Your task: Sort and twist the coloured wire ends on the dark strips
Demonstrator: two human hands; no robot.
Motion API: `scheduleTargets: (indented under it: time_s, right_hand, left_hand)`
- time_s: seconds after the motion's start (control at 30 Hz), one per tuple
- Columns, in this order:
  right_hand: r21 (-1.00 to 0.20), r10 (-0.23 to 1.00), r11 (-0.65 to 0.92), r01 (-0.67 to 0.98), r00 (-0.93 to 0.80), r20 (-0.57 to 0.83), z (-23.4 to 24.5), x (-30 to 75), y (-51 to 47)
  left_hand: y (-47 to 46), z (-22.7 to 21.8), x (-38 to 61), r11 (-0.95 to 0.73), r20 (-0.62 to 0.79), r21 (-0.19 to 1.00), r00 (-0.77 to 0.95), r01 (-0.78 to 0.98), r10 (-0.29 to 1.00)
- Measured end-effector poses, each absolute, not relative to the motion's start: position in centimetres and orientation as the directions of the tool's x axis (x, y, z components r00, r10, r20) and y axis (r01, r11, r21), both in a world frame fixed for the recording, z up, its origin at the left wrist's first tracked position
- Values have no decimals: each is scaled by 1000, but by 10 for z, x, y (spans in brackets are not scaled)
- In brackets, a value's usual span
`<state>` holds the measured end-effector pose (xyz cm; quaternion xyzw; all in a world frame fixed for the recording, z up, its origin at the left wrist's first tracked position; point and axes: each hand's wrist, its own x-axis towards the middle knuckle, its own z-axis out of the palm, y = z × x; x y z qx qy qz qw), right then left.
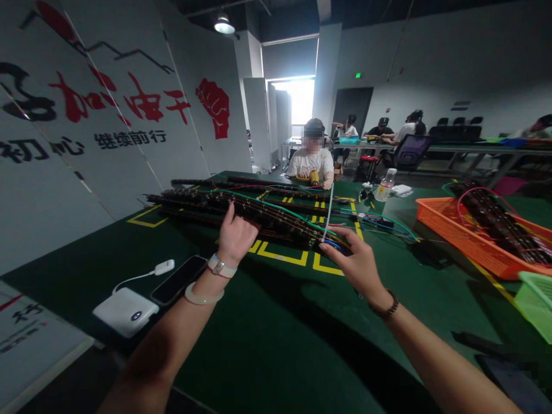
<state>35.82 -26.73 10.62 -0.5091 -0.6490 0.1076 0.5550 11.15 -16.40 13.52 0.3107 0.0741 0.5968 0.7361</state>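
A long black strip (267, 211) with rows of small metal parts and a green wire along it is held above the table, slanting down to the right. Around its middle, from the near side, my left hand (236, 234) is closed with the thumb up and the fingers partly hidden. At its right end my right hand (357, 260) pinches the strip and the blue wires (331, 244) between thumb and fingers. A thin white strap (329, 213), like a cable tie, stands upright from that end. More black strips lie behind.
Yellow markings cross the green table (276, 333). A power bank (126, 311) and a phone (180, 280) lie left; a bottle (386, 185), an orange basket (478, 257) and a green basket (535, 299) are right. A person (311, 158) sits opposite beside a yellow tool.
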Motion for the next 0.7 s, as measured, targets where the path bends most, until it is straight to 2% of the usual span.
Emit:
scheduleTargets:
  time_s: [0.1,0.27,0.53,0.7]
  right_hand:
    - [-735,842,423,530,69,535,85,352,-271]
    - [-722,871,394,569,19,491,55,343,-272]
    - [-656,907,248,713,67,415,50,359,-273]
    - [-593,930,124,796,115,349,44,376,-274]
  left_hand:
    - [-179,114,98,138,177,531,268,-836,947]
    - [-188,77,81,203,101,514,294,-833,950]
    - [-175,37,81,407,-141,669,431,-622,891]
    - [-165,28,89,506,-200,716,554,-481,808]
